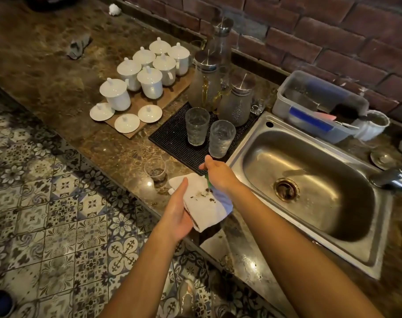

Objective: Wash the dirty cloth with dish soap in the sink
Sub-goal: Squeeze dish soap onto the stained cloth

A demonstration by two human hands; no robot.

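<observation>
Cloth soiled with dark specks, held above the worktop's front edge.
Left hand grips it from beneath; right hand pinches something green over it, beside the sink.

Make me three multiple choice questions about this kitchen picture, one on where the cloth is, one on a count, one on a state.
1. Where is the cloth?
A. in the sink
B. in the left hand, over the counter edge
C. on the floor

2. How many loose lids lie in front of the cups?
A. three
B. one
C. six

3. The sink is
A. full of dishes
B. full of suds
C. empty of dishes

B: the left hand holds it beside the sink.
A: three lids lie there.
C: only the bare basin and drain show.
</observation>
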